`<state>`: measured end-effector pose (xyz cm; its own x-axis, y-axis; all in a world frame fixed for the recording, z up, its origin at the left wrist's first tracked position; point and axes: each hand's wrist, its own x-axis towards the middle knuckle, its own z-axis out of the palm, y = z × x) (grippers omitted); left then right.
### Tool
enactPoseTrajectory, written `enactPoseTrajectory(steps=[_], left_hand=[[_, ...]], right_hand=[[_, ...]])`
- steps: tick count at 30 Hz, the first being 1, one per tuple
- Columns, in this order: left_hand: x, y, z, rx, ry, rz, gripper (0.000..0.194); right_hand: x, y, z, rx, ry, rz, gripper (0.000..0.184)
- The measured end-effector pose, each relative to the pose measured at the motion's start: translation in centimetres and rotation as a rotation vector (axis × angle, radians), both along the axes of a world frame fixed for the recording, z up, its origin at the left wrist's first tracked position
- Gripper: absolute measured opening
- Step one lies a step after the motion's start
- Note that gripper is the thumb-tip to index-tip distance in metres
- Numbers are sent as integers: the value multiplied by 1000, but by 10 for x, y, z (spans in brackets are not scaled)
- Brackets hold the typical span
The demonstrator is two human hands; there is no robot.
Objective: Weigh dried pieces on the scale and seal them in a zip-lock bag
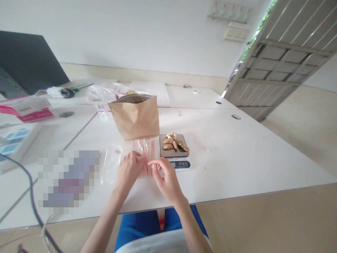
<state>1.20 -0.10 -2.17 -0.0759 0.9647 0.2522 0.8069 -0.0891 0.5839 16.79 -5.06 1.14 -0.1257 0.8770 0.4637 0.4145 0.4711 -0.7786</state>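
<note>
My left hand [129, 168] and my right hand [165, 177] rest on a small stack of clear zip bags with red seal strips [144, 154], lying flat on the white table [237, 154]. Both hands pinch at the bags' red-striped end, fingers curled. Just right of them stands a small digital scale [175, 154] with several brown nut-like pieces [174, 142] piled on its platform. Behind the bags stands an open brown paper pouch [135, 117], upright.
A dark laptop [28, 61] and pink-and-white boxes [28, 109] sit at the far left. More plastic bags [105, 93] lie behind the pouch. A cable [31, 196] runs across the left foreground. A slatted door [284, 59] stands at the right.
</note>
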Motion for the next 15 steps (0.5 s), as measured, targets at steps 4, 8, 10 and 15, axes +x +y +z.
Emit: enactPoseTrajectory(steps=[4, 8, 10, 15], left_hand=[[1, 2, 1, 49, -63, 40, 21], [7, -18, 23, 220, -177, 90, 35], [12, -31, 33, 282, -250, 9, 40], [18, -52, 42, 253, -333, -185, 31]], right_hand=[[0, -7, -10, -66, 8, 58, 21], [-10, -6, -16, -106, 135, 6, 19], [-19, -2, -14, -185, 290, -22, 28], [-30, 9, 3, -319, 426, 86, 25]])
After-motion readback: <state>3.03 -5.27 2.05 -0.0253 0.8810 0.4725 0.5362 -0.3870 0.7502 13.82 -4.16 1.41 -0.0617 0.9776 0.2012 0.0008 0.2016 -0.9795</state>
